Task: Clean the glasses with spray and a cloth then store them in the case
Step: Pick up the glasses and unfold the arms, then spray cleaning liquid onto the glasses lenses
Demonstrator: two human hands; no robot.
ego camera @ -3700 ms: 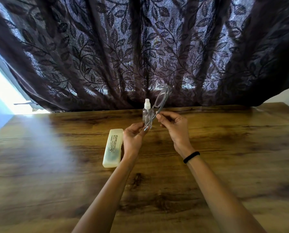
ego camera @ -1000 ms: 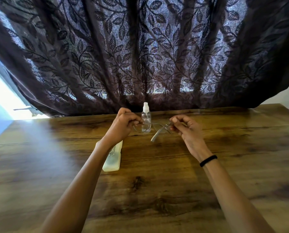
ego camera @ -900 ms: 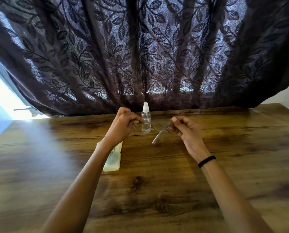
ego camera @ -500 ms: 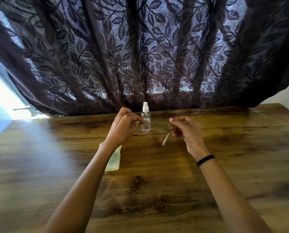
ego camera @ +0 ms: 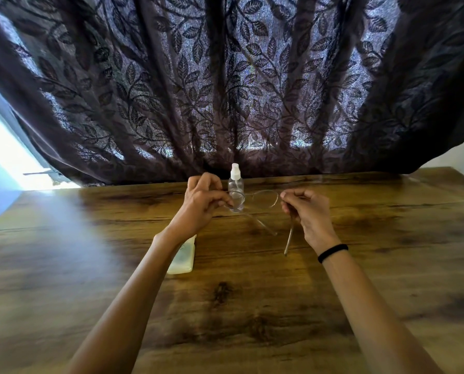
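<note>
Clear-framed glasses (ego camera: 263, 198) hang level above the wooden table, lenses facing away from me. My left hand (ego camera: 202, 202) pinches the frame's left end. My right hand (ego camera: 307, 211) pinches the right end at the hinge, and the right temple arm (ego camera: 289, 236) swings down toward me. The other temple arm (ego camera: 262, 225) angles out below the lenses. A small clear spray bottle (ego camera: 235, 184) with a white cap stands just behind the left lens. The pale yellow-green glasses case (ego camera: 183, 256) lies shut on the table, partly hidden by my left forearm. No cloth is visible.
The wooden table (ego camera: 279, 306) stretches wide around my arms. A dark leaf-patterned curtain (ego camera: 225, 90) hangs along its far edge. Bright window light falls in at the far left.
The glasses went from tilted upright to level in front of the bottle. Over the last second the right temple arm has unfolded outward and down toward me.
</note>
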